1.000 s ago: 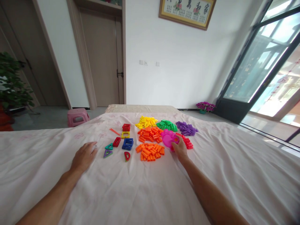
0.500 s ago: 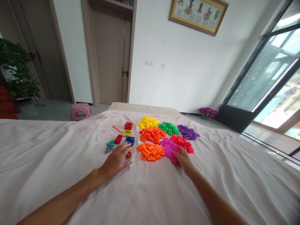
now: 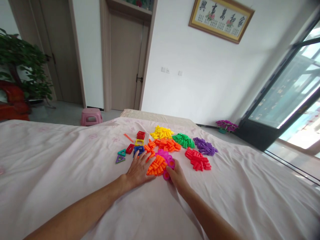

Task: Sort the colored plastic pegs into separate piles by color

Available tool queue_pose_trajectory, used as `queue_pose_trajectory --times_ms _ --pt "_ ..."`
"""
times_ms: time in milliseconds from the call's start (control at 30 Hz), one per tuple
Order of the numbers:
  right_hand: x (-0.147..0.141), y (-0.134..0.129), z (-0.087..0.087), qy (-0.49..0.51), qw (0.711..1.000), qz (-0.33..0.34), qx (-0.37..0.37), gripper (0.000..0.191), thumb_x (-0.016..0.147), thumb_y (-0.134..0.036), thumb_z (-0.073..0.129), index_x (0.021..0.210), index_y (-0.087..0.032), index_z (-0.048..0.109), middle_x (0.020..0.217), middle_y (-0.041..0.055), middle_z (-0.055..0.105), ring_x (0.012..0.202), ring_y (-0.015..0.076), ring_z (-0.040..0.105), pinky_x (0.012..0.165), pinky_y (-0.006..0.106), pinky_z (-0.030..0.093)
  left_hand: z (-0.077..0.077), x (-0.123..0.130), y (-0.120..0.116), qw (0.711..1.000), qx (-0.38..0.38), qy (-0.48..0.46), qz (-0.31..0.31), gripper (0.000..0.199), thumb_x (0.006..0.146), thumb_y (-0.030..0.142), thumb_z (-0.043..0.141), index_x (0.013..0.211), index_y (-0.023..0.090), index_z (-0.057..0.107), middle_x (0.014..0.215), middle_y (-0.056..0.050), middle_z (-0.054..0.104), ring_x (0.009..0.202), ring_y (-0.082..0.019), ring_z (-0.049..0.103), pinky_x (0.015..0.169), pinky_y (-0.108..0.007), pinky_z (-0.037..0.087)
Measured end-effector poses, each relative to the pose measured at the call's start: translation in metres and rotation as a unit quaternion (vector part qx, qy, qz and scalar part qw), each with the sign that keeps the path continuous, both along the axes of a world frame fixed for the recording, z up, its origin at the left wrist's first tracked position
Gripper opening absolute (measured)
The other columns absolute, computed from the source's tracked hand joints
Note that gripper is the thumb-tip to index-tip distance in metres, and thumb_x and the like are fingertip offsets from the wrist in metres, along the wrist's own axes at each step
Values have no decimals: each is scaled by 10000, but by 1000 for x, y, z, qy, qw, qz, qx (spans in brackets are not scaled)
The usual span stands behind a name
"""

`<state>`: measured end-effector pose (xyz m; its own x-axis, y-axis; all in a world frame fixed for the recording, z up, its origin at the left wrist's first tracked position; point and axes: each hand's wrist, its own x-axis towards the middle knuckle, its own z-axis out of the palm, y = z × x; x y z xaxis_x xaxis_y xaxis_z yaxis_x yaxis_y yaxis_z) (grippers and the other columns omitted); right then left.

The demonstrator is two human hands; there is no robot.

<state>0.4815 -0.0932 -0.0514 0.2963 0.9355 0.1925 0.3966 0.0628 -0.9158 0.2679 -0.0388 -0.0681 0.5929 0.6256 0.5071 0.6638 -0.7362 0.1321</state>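
My right hand (image 3: 178, 176) grips the near edge of a magenta flower-shaped plastic piece (image 3: 163, 154), which lies against the right side of a pile of orange plastic tubes (image 3: 157, 165). Orange shows through the holes along its rim. On the pile's left side rests my left hand (image 3: 140, 168), fingers spread, touching the tubes. Just beyond its fingertips is a blue square frame (image 3: 139, 150), partly covered. A second orange pile (image 3: 167, 144) lies behind the first. Red tubes (image 3: 198, 159) are heaped to the right of my right hand.
Yellow (image 3: 162, 132), green (image 3: 184, 140) and purple tube piles (image 3: 205, 146) lie farther back. At left are a red frame (image 3: 130, 148), a yellow frame (image 3: 139, 142), teal (image 3: 122, 152) and purple triangles (image 3: 120, 159), and thin orange sticks (image 3: 128, 137). A pink stool (image 3: 91, 116) stands beyond the cloth.
My right hand has moved the magenta piece left, against the near orange pile and away from the red tubes. My left hand has moved right onto that pile. The view has shifted slightly.
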Motion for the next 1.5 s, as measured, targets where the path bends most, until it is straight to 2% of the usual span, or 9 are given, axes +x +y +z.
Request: queue_pose_trajectory --times_ms 300,433,600,733,900,1033,1133,1267,1500 --pt "-67 35 -5 -17 996 84 11 331 763 -234 553 1093 -206 531 988 57 706 859 200 653 758 325 515 4 -65 6 995 14 9 95 686 793 597 645 1359 213 587 1319 -153 621 1318 -386 452 1122 -617 230" --pt "-102 44 -2 -34 990 136 -9 341 803 -200 518 1143 -204 491 993 56 706 833 196 652 725 316 512 9 -94 5 989 23 1 146 612 796 532 654 1302 189 613 1255 -155 641 1219 -347 538 1073 -525 345" --pt "-136 51 7 -156 971 178 30 455 849 -193 503 1302 -213 461 1119 100 700 957 253 665 826 376 517 20 -116 9 972 19 -16 233 491 833 418 602 1249 157 604 1170 -145 656 1055 -298 606 951 -445 437" --pt "-142 53 14 -244 937 226 106 519 905 -211 452 1423 -213 414 1306 148 633 1115 286 634 928 418 498 21 -128 14 956 22 -25 290 425 798 336 605 1187 162 608 1198 -148 647 1104 -313 595 986 -461 411" --pt "-90 71 20 -175 968 119 134 498 912 -310 476 1399 -207 467 1186 123 673 991 253 656 878 387 516 11 -135 18 945 44 -70 316 441 817 209 526 1257 183 557 1313 -139 611 1229 -294 545 1065 -476 356" --pt "7 94 29 -111 979 -87 147 567 866 -371 498 1393 -166 467 1211 129 640 1032 249 611 874 374 502 9 -129 18 950 91 -91 284 436 897 186 421 1315 198 543 1365 -138 589 1280 -276 519 1125 -506 288" --pt "78 101 35 -186 957 -206 78 580 862 -349 473 1403 -140 465 1259 175 613 1095 297 590 887 403 470 11 -119 15 964 108 -64 236 401 932 245 426 1299 223 587 1370 -127 595 1305 -285 505 1153 -537 244" --pt "124 102 34 -293 930 -216 -46 533 910 -303 422 1428 -179 453 1180 178 656 992 311 641 812 392 443 11 -106 14 977 108 -9 183 389 896 340 533 1264 277 640 1377 -87 608 1343 -318 465 1174 -574 206" --pt "131 118 31 -396 902 -160 -63 513 909 -249 424 1418 -212 479 1139 164 682 909 297 654 753 361 428 1 -105 29 979 69 27 192 295 887 336 547 1123 286 716 1236 -58 700 1244 -315 551 1185 -612 174"
